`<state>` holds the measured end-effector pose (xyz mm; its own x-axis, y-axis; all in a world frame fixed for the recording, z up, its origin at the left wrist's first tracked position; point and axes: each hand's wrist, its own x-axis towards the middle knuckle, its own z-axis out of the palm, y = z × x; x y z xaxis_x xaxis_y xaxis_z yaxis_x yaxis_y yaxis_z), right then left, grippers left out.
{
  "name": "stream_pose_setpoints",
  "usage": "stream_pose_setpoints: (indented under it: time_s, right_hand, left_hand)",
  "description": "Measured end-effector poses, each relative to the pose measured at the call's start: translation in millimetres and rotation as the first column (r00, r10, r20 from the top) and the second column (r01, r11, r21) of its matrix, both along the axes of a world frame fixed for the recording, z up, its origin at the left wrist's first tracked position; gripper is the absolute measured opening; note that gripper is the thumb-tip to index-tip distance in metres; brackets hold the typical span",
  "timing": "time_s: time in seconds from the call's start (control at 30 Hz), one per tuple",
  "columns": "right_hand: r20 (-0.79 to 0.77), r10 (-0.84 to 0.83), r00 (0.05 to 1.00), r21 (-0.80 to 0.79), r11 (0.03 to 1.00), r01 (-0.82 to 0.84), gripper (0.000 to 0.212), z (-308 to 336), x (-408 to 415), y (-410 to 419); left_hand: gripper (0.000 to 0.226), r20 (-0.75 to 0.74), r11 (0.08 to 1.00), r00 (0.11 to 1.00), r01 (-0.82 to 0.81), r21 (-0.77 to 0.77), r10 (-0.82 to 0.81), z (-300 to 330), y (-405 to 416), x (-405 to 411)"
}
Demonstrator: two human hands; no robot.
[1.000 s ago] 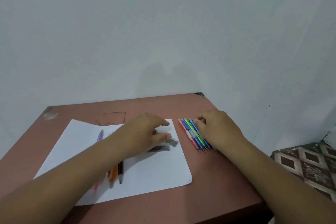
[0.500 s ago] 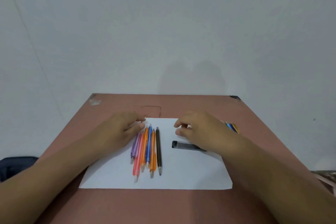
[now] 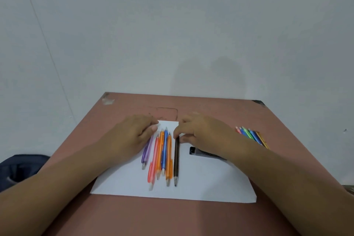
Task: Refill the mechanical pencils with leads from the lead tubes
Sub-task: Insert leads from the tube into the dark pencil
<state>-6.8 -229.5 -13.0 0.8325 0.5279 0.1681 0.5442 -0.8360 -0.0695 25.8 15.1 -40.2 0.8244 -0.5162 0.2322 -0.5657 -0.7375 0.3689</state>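
Note:
Several mechanical pencils lie side by side on a white paper sheet (image 3: 201, 186): purple (image 3: 146, 151), pink (image 3: 153, 166), orange (image 3: 160, 157), blue (image 3: 164, 153), a second orange (image 3: 169, 161) and a dark one (image 3: 176, 159). My right hand (image 3: 203, 134) pinches the far end of the dark pencil between thumb and forefinger. My left hand (image 3: 132, 136) rests at the far ends of the purple and pink pencils, fingers relaxed, holding nothing. A black lead tube (image 3: 203, 152) lies on the paper, partly under my right wrist.
A second bunch of coloured pencils (image 3: 252, 137) lies on the reddish-brown table (image 3: 172, 216) to the right of the paper. A dark blue bag (image 3: 21, 168) sits off the table's left side. A white wall stands close behind the table.
My right hand has moved left, from above the lead tube to the far end of the dark pencil. My left hand has stayed by the purple pencil.

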Motion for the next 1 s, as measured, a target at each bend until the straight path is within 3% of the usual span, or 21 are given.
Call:
stream_pose_setpoints:
  time_s: [0.1, 0.17, 0.23, 0.33, 0.43, 0.53, 0.63, 0.73, 0.83, 0.93, 1.0]
  right_hand:
    - [0.096, 0.095, 0.991, -0.077, 0.993, -0.088, 0.01, -2, 6, -9]
    - [0.08, 0.085, 0.993, -0.067, 0.995, -0.08, 0.01, -1, 14, -17]
    - [0.015, 0.013, 1.0, 0.024, 1.0, -0.013, 0.009, 5, 20, -26]
    - [-0.096, -0.075, 0.993, 0.169, 0.982, 0.09, 0.014, 22, 21, -41]
    - [-0.09, -0.144, 0.985, 0.322, 0.932, 0.166, 0.016, 34, 19, -49]
    - [-0.092, -0.229, 0.969, 0.521, 0.818, 0.243, 0.019, 32, 15, -44]
    - [-0.195, -0.264, 0.944, 0.743, 0.589, 0.318, 0.018, 23, 8, -33]
    - [-0.297, -0.222, 0.929, 0.863, 0.354, 0.36, 0.009, 19, 3, -23]
    - [-0.34, -0.169, 0.925, 0.906, 0.206, 0.371, 0.006, 18, 3, -17]
    - [-0.36, -0.183, 0.915, 0.907, 0.161, 0.389, 0.006, 15, 6, -18]
    - [-0.351, -0.224, 0.909, 0.895, 0.204, 0.396, 0.01, 11, 8, -20]
  left_hand:
    - [0.059, -0.001, 1.0, 1.0, -0.008, -0.02, 0.008, 5, 0, 3]
    - [0.059, -0.045, 0.999, 0.998, -0.039, -0.025, 0.038, 14, -6, 4]
    - [0.054, -0.102, 0.998, 0.993, -0.068, -0.012, 0.067, 27, -14, 4]
    - [0.069, -0.205, 0.997, 0.978, -0.058, -0.057, 0.045, 43, -25, 5]
    - [0.07, -0.344, 0.976, 0.938, -0.04, -0.212, -0.037, 55, -40, 4]
    - [0.04, -0.311, 0.973, 0.95, -0.047, -0.227, -0.026, 56, -55, 6]
    - [0.014, -0.151, 0.983, 0.989, -0.034, -0.183, 0.006, 41, -62, 17]
    - [0.012, -0.133, 0.968, 0.991, -0.023, -0.251, -0.011, 25, -57, 24]
    - [0.015, -0.089, 0.956, 0.995, 0.016, -0.294, -0.044, 20, -55, 20]
    - [0.018, 0.019, 0.972, 1.0, 0.014, -0.236, -0.01, 18, -55, 19]
    - [0.018, 0.078, 0.973, 0.997, 0.008, -0.23, 0.01, 19, -54, 20]
